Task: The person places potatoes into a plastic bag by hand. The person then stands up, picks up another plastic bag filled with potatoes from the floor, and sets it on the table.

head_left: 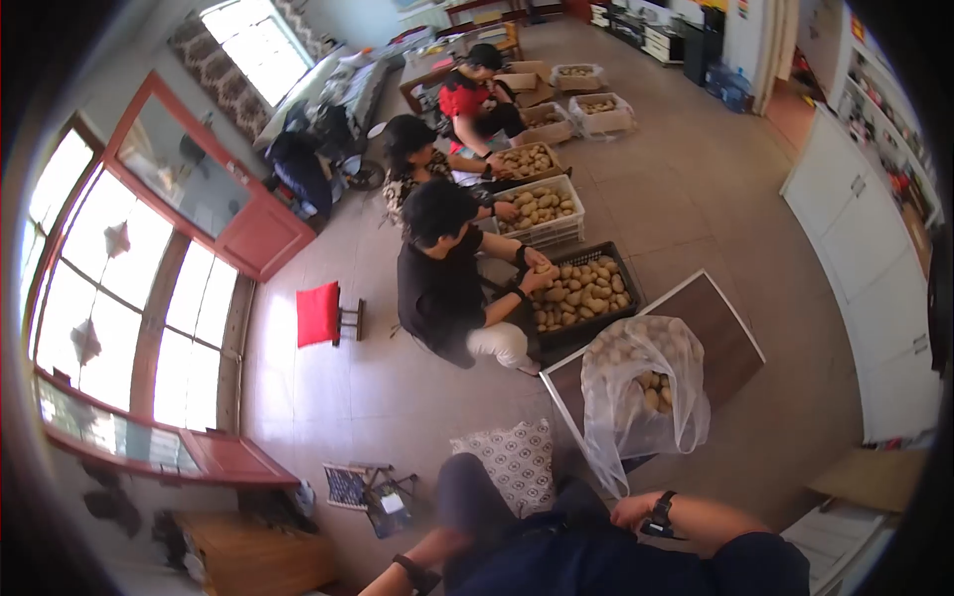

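Observation:
Near the bottom centre my left hand (437,544) rests by my left thigh, blurred, its fingers not clear. My right hand (631,510) is at my right side near my waist, fingers curled in, with a dark band on the wrist; what it may hold is hidden. Beyond it a clear plastic bag (686,407) of potatoes (654,389) stands open on a brown board (730,348) with a light metal edge. The bag's lower end hangs near my right hand. A patterned cushion (507,462) lies in front of my legs.
A person in black (432,298) sits at a black crate (626,273) of potatoes. Two more people sit behind, beside a white crate (556,230) and boxes of potatoes. A red-topped stool (318,314), a folding stool (383,497) and a wooden stool (253,551) stand left; white cabinets (855,248) line the right.

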### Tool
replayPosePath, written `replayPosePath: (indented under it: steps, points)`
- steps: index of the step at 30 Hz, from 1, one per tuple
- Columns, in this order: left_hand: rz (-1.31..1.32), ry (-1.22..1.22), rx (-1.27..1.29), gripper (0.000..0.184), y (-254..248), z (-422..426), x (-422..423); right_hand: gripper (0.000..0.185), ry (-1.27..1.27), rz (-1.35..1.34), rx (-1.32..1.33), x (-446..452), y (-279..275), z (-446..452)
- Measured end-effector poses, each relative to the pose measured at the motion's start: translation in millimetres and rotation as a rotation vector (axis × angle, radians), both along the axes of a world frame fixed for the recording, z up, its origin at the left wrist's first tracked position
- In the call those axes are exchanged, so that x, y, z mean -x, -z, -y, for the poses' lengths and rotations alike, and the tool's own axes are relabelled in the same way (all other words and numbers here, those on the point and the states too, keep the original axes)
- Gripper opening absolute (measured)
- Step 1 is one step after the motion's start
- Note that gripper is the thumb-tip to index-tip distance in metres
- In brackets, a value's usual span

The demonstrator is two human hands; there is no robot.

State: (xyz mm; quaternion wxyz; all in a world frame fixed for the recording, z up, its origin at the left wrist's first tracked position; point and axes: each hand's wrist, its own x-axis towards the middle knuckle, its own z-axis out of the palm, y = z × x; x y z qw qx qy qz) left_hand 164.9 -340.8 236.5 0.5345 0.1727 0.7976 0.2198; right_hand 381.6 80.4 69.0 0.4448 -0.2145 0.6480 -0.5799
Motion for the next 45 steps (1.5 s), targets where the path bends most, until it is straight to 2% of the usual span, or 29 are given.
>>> replayPosePath:
  steps: [1,5,7,10,13,16,18,19,20,21,22,24,25,27,28,30,31,32,34,35,37,38,39,40,41,42,43,44,45]
  points:
    - [-0.069,0.134,-0.063,0.037,0,-6,11,0.017,0.086,0.401,-0.210,-3,-6,6]
    - [-0.079,0.365,-0.144,0.036,-29,-43,53,0.019,0.167,0.303,-0.094,-22,20,23]
    - [-0.110,0.615,-0.195,0.035,-26,-49,69,0.019,0.228,0.104,-0.091,-33,25,38]
    - [-0.022,0.664,-0.208,0.032,-38,-71,89,0.017,0.181,-0.005,-0.105,-45,71,61]
    - [0.025,0.750,-0.131,0.032,-8,-90,118,0.016,0.218,-0.056,0.023,-49,106,69]
    - [0.078,0.795,-0.231,0.033,12,-118,149,0.016,0.340,-0.068,0.058,-50,77,66]
    - [0.122,0.808,-0.242,0.032,27,-133,173,0.016,0.749,0.116,0.238,-54,63,73]
    - [0.161,0.784,-0.255,0.031,37,-145,189,0.016,0.789,0.112,0.229,-48,64,76]
    - [0.175,0.812,-0.264,0.031,38,-163,201,0.012,0.850,0.254,0.171,-50,74,87]
    - [0.336,0.834,-0.155,0.028,34,-182,212,0.009,0.902,0.405,0.118,-48,68,95]
    - [0.491,0.854,-0.042,0.026,32,-198,223,0.009,0.926,0.419,0.111,-43,64,97]
    - [0.489,0.948,-0.085,0.024,80,-204,255,0.014,0.800,0.293,-0.134,-10,21,84]
    - [0.469,1.015,-0.125,0.021,99,-209,274,0.014,0.817,0.300,-0.150,-1,26,92]
    - [0.525,1.052,-0.184,0.021,102,-230,303,0.017,1.037,0.756,0.027,3,66,112]
    - [0.583,1.067,-0.223,0.020,104,-236,315,0.017,1.039,0.765,0.003,17,61,103]
    - [0.668,1.063,-0.172,0.021,125,-231,342,0.018,1.025,0.556,0.186,44,44,108]
    - [0.824,0.922,-0.096,0.021,157,-215,356,0.016,0.885,0.351,0.349,63,28,91]
    - [0.970,0.781,-0.011,0.021,177,-202,366,0.016,0.893,0.375,0.355,80,3,100]
    - [0.913,0.890,-0.092,0.021,187,-197,382,0.016,1.148,0.990,0.084,107,-36,121]
    - [0.833,0.991,-0.184,0.020,193,-197,387,0.016,1.160,1.004,0.086,109,-29,124]
    - [0.874,0.994,-0.150,0.019,204,-194,389,0.018,0.846,-0.414,0.136,109,-8,127]
    - [0.895,0.987,-0.115,0.018,209,-190,390,0.018,0.870,-0.405,0.133,113,1,127]
    - [0.910,1.011,-0.101,0.018,222,-180,391,0.018,0.842,0.079,0.321,115,9,128]
    - [0.916,1.218,-0.045,0.024,249,-181,391,0.018,0.839,0.561,0.523,111,8,146]
    - [0.891,1.396,-0.011,0.041,267,-189,390,0.018,0.893,0.558,0.527,111,10,151]
    - [0.896,1.443,-0.009,0.041,260,-203,388,0.016,0.745,-0.062,0.327,115,14,151]
    - [0.881,1.317,-0.190,0.025,243,-203,382,0.015,0.528,-0.648,0.086,117,18,146]
    - [0.867,1.171,-0.366,0.012,210,-215,369,0.015,0.544,-0.640,0.068,114,21,139]
    - [0.874,1.184,-0.370,0.012,182,-244,355,0.015,0.613,-0.593,0.000,112,22,134]
